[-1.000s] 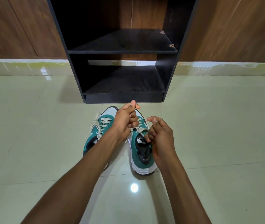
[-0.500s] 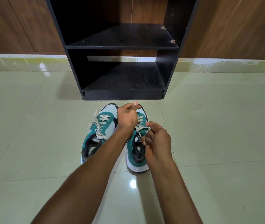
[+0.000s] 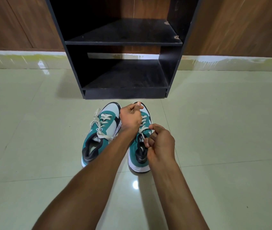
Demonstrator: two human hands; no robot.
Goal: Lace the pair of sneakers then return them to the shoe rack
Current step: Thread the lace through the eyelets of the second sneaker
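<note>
Two green sneakers (image 3: 102, 133) sit side by side on the floor before one black shoe rack (image 3: 123, 47) — left hand (image 3: 130, 118) and right hand (image 3: 161, 143), each grip pinched on the right sneaker's lace (image 3: 142, 128).

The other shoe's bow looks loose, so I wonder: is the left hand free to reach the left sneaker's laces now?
Probably not yet: the left hand is pinching the right sneaker's lace. The left sneaker lies uncovered beside it.

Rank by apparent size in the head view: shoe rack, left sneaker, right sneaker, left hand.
1. Shoe rack, clearly largest.
2. Left sneaker and right sneaker: alike; arms cover part of each, so no ranking.
3. Left hand, smallest.
</note>
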